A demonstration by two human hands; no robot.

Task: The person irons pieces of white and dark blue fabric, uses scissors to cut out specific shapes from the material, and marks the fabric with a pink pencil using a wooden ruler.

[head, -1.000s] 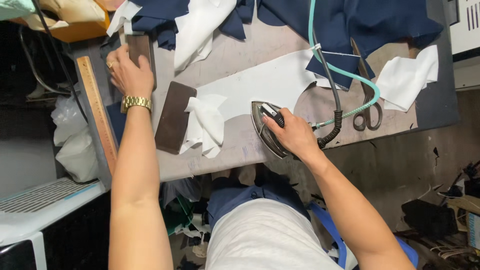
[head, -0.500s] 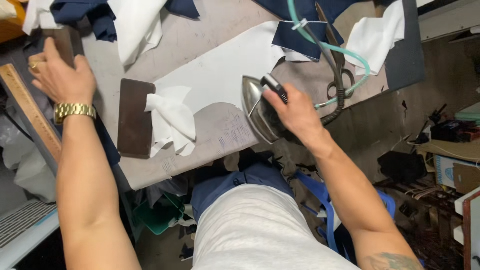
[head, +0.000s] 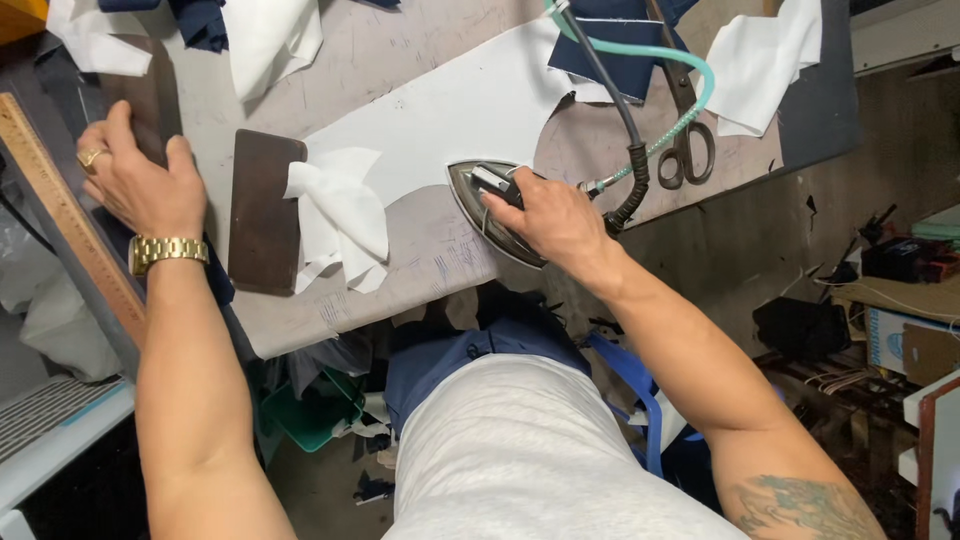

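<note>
On grey table | right hand (head: 548, 215) fingers wrapped round iron (head: 492, 208) handle, iron sits on white fabric (head: 470, 110) centre | left hand (head: 140, 180) at 9 o'clock, fingers spread flat on dark block (head: 148, 95) | risk: resting iron may scorch fabric; hose (head: 655, 100) at 1 o'clock may snag scissors (head: 685, 130)

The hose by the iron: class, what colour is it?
The hose is pale teal-green, clearest in the head view.

Grey worktop (head: 400, 50), scuffed: carries white fabric sheet (head: 470, 110), iron (head: 490, 210), dark wooden block (head: 263, 212), scissors (head: 685, 140), wooden ruler (head: 60, 210), navy scraps (head: 605, 40).
</note>
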